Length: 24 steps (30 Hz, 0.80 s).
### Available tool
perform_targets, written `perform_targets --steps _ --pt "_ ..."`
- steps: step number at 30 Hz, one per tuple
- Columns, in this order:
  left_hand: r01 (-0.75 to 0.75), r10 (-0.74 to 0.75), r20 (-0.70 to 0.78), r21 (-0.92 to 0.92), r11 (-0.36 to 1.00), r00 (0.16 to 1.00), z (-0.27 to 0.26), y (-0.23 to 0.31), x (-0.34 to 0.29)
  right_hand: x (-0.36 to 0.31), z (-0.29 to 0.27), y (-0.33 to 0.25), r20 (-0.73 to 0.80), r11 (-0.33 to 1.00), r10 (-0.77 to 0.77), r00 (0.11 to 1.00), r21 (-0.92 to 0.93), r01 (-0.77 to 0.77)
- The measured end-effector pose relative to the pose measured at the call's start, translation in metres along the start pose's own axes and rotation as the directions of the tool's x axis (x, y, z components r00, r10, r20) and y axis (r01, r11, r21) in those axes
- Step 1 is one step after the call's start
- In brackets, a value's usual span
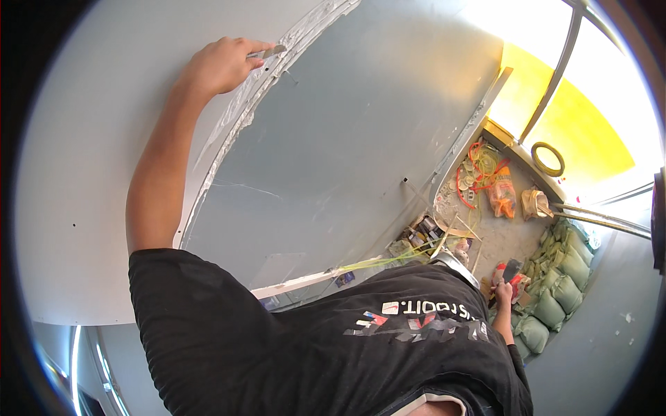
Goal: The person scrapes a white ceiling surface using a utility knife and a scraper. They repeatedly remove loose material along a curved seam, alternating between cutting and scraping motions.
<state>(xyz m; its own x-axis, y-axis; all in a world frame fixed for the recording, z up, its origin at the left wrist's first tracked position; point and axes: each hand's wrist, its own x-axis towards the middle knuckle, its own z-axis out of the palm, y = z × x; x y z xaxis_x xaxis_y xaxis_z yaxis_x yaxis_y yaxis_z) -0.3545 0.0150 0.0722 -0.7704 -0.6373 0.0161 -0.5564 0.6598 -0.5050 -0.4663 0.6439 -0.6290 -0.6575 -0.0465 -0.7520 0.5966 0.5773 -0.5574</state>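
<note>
My left hand is raised far up on the left, its fingers closed on a small scraper. The scraper's blade lies against the white, filler-smeared seam along the edge of a pale curved panel. Low on the right, my right hand grips a dark, flat-bladed putty knife, held away from the panel. Whether filler sits on that blade cannot be made out.
Green filled sacks are piled at the right. On the floor lie an orange bag, a paper bag, tangled cords and a cluttered box. A grey wall spans the middle; a yellow-and-white panel stands beyond.
</note>
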Motion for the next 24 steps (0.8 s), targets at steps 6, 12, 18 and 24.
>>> perform_targets --steps 6,12,18,24 --pt "-0.079 0.080 -0.010 0.020 0.997 0.997 0.002 -0.002 0.009 0.009 -0.002 0.000 0.031 0.999 -0.038 0.999 -0.026 0.039" --pt "-0.037 0.038 -0.021 0.029 0.999 0.999 0.014 -0.009 0.009 0.005 0.008 -0.018 0.065 0.998 -0.058 0.996 -0.024 0.060" --pt "-0.105 0.105 -0.020 -0.001 0.994 0.994 0.027 -0.017 -0.006 0.017 0.002 -0.006 0.059 0.996 -0.076 0.995 -0.034 0.079" --pt "-0.136 0.133 -0.091 -0.029 0.990 0.987 0.033 -0.039 -0.047 0.032 -0.001 -0.016 0.136 0.989 -0.082 0.987 -0.113 0.098"
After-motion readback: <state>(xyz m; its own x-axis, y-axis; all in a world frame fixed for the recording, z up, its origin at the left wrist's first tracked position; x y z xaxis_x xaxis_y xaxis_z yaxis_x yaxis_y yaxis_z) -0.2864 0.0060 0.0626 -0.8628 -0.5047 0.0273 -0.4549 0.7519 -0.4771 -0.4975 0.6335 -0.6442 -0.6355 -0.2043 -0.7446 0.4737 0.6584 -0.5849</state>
